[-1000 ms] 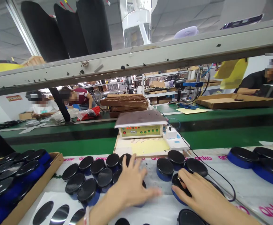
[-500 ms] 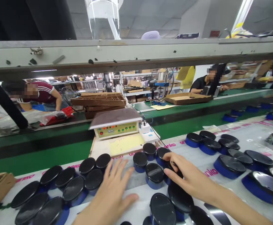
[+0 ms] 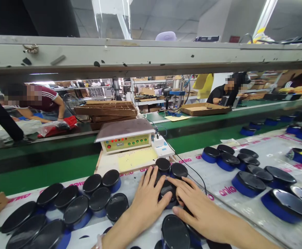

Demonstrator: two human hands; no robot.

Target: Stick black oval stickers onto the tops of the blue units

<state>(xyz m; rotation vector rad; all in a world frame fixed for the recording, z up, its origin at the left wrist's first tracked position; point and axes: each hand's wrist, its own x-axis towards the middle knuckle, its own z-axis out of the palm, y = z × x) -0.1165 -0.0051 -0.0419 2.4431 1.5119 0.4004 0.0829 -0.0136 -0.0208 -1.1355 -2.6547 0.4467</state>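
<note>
Round cases with black tops and blue sides stand in groups on the plastic-covered table. My left hand (image 3: 149, 199) lies with fingers stretched over the middle cluster, its fingertips on a case partly hidden beneath them. Beside it, my right hand (image 3: 196, 207) rests against the same cluster, index finger extended and thumb apart, over a case I see only in part. Between the two hands shows a black-topped case (image 3: 166, 188). Just beyond them stand a rear case (image 3: 163, 165) and another one (image 3: 179, 170). Nearer me is a larger case (image 3: 175, 231).
Several more cases (image 3: 77, 210) stand at left, others (image 3: 248, 182) at right. Behind is a control box (image 3: 126, 141) with lit buttons; a black cable (image 3: 195, 169) runs onto the table. A shelf beam (image 3: 140, 55) crosses above. People work beyond the green conveyor (image 3: 70, 166).
My left hand has moved right onto the middle cluster, uncovering a case at left. My right hand has shifted slightly left and down, closer to it. The view has turned a little.
</note>
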